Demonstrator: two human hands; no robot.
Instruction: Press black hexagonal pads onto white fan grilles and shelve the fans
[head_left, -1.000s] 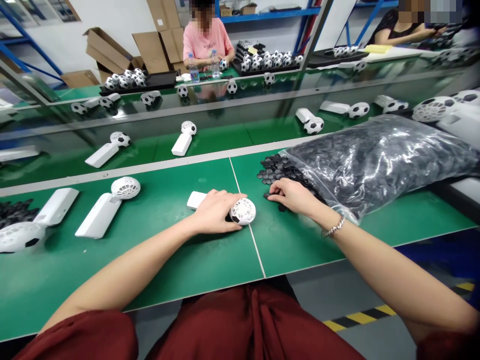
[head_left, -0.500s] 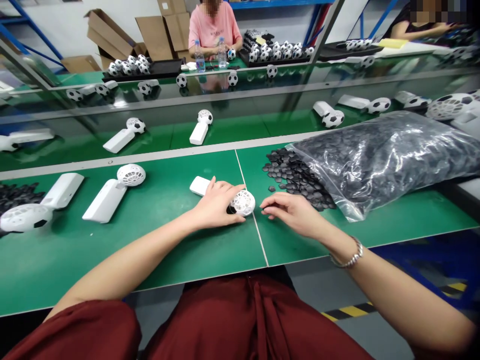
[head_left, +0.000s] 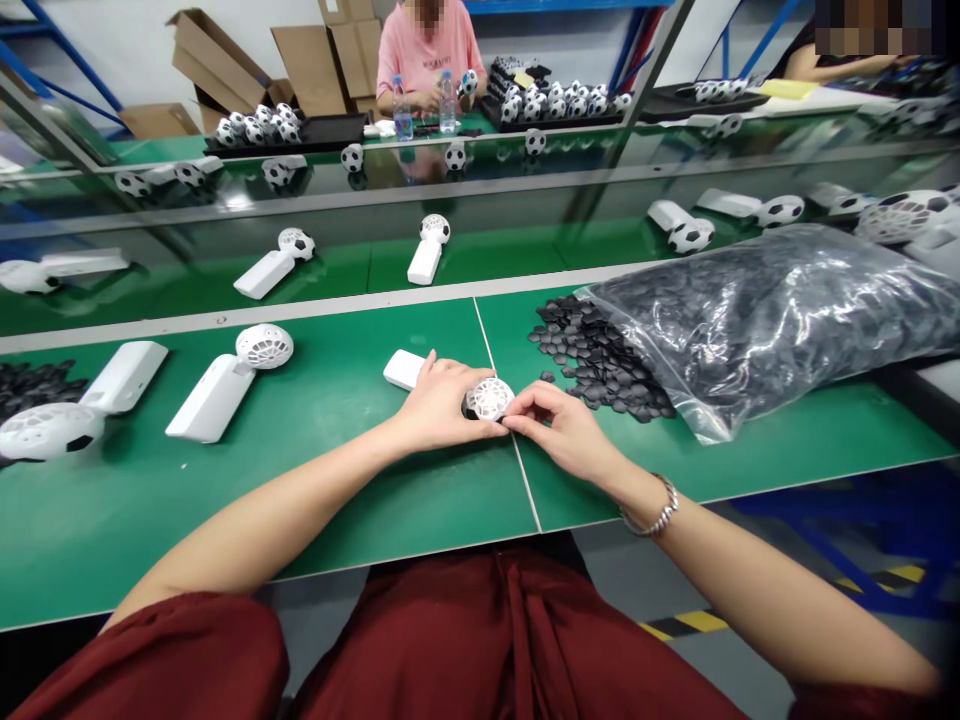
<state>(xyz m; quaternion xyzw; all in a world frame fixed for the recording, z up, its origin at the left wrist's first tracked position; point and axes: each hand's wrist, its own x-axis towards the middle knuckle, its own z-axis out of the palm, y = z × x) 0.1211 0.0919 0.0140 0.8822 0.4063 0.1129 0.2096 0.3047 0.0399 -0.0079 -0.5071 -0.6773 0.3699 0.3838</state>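
flat green worktop (head_left: 337,490) carries white plastic unit with slotted ball head (head_left: 491,398), handle to upper left; should be light, stiff, slick, lattice maybe fragile, so grip the solid rim; left hand (head_left: 442,402) half-curled round the head, holding it; right hand (head_left: 559,430) nearly pinched at the rim, can't tell if on a small black plastic piece

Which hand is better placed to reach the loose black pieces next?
Probably the right hand: it is nearer the loose black pieces, while the left hand holds the white ball-headed device.
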